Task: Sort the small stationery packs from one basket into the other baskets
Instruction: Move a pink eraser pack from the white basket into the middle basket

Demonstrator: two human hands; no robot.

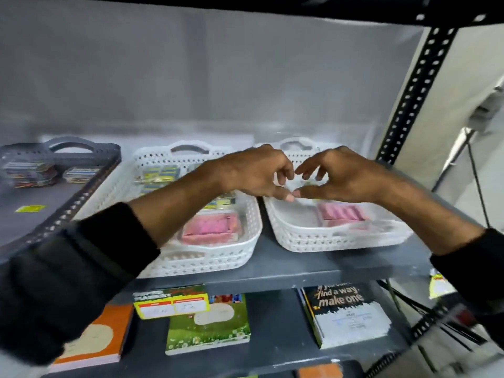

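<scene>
Three baskets stand on a grey shelf. A dark grey basket [81, 197] at the left holds colourful packs [30, 174]. The middle white basket [218, 257] holds yellow packs [161, 174] and a pink pack [208, 227]. The right white basket [327, 241] holds a pink pack [341, 212]. My left hand [253, 173] and my right hand [338, 174] meet over the back of the right basket, fingers curled and thumbs touching. Something pale and small lies under the fingertips; whether either hand grips it is blurred.
A black perforated upright [417, 88] frames the shelf at the right. The shelf below carries notebooks: an orange one [101, 339], a green one [210, 326] and a black-and-white one [349, 315]. A yellow label [30, 208] lies in the dark basket.
</scene>
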